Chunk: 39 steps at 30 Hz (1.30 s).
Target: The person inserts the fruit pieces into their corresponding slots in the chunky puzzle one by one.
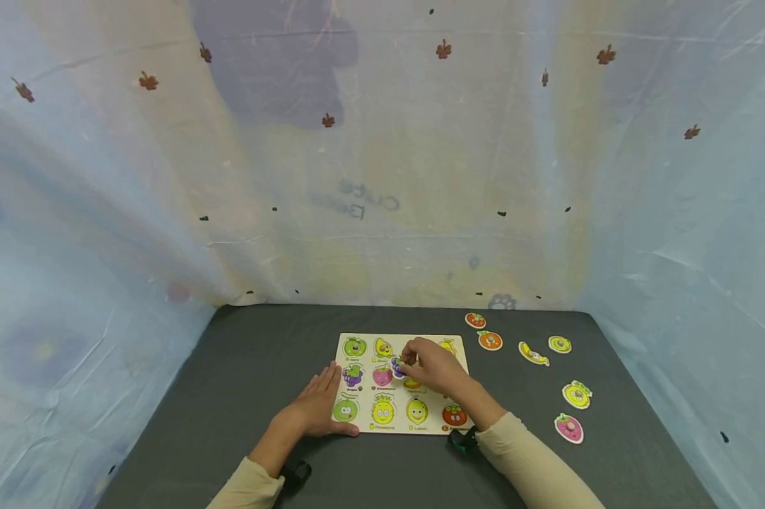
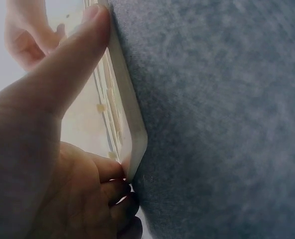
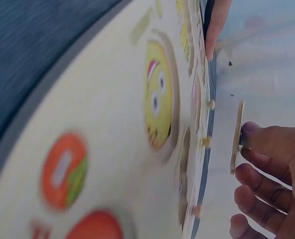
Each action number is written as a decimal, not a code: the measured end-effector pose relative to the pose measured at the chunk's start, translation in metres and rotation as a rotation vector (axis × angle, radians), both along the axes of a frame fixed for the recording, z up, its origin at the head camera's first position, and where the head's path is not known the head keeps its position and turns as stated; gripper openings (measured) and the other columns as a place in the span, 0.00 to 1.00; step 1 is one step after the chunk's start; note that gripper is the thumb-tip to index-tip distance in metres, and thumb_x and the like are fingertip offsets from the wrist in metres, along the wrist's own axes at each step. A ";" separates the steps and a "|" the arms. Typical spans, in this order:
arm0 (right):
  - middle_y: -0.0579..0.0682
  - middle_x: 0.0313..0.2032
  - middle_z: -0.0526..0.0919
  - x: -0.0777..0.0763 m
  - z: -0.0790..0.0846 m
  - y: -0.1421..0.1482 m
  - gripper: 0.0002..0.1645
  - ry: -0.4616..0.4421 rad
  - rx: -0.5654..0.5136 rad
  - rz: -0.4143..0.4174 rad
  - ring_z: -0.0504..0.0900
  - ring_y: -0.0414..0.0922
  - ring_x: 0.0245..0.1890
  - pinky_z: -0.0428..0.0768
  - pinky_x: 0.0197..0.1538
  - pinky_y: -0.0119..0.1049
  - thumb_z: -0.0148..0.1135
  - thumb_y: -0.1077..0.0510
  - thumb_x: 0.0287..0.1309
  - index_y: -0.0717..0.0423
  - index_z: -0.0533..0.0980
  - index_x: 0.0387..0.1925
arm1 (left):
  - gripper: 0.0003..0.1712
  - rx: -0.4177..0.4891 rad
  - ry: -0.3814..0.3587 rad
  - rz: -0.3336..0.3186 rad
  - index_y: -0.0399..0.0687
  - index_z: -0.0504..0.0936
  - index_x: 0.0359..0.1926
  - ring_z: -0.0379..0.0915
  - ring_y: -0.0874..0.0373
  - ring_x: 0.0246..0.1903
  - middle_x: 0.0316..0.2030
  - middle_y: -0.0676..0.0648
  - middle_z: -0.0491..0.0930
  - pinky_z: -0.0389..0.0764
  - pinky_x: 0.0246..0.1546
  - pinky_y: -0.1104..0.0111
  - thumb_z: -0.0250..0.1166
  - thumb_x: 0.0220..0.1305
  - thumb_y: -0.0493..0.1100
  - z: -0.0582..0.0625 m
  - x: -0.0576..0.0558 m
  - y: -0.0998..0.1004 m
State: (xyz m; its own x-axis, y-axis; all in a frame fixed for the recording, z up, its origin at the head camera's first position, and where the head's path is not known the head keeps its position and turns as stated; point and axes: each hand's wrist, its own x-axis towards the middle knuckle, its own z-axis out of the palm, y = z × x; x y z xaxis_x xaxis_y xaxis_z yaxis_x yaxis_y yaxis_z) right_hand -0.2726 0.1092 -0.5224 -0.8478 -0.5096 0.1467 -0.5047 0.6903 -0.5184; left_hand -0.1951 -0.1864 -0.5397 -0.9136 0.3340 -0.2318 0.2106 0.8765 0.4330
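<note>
A white fruit puzzle board point(image 1: 400, 424) with several pictured recesses lies on the dark table. My left hand point(image 1: 319, 399) rests along its left edge, fingers straight and thumb at the front edge. Over the middle of the board, my right hand point(image 1: 438, 367) pinches a purple grape puzzle piece point(image 1: 396, 367) between thumb and fingers. Seen edge-on in the right wrist view, that thin piece point(image 3: 237, 142) stands tilted up, apart from the board. The left wrist view shows the left thumb point(image 2: 95, 22) on the board's rim.
Loose pieces lie right of the board: a tomato point(image 1: 475, 320), an orange point(image 1: 490, 341), a banana point(image 1: 534, 353), a yellow round piece point(image 1: 559, 344), another yellow fruit point(image 1: 576, 394) and a pink one point(image 1: 569, 428). A pale patterned sheet point(image 1: 408, 268) hangs behind the table.
</note>
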 end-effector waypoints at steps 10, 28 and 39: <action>0.37 0.33 0.79 -0.003 -0.002 -0.027 0.09 0.034 0.012 0.057 0.73 0.35 0.29 0.74 0.32 0.32 0.74 0.47 0.70 0.43 0.82 0.38 | 0.85 0.027 0.057 -0.013 0.28 0.48 0.84 0.41 0.35 0.84 0.84 0.30 0.43 0.48 0.82 0.42 0.76 0.48 0.82 -0.025 -0.009 -0.008; 0.39 0.34 0.79 -0.001 -0.007 -0.059 0.09 0.036 0.038 0.129 0.73 0.33 0.29 0.74 0.32 0.29 0.73 0.47 0.71 0.43 0.81 0.39 | 0.81 -0.009 0.009 -0.021 0.26 0.47 0.83 0.42 0.33 0.83 0.84 0.28 0.44 0.50 0.82 0.41 0.79 0.52 0.75 0.005 0.002 -0.001; 0.38 0.32 0.77 -0.002 -0.010 -0.076 0.09 0.007 0.086 0.126 0.72 0.33 0.28 0.72 0.31 0.29 0.74 0.47 0.70 0.44 0.81 0.39 | 0.77 -0.077 0.017 -0.007 0.27 0.49 0.83 0.44 0.35 0.84 0.84 0.29 0.45 0.52 0.82 0.45 0.80 0.55 0.70 0.009 0.002 0.002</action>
State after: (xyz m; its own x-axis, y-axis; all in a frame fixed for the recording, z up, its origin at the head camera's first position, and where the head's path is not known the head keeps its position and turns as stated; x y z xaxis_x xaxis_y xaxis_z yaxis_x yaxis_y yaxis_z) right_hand -0.2750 0.0327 -0.5322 -0.7754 -0.6229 0.1039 -0.5937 0.6630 -0.4560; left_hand -0.1928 -0.1841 -0.5307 -0.9155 0.3217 -0.2417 0.2232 0.9058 0.3603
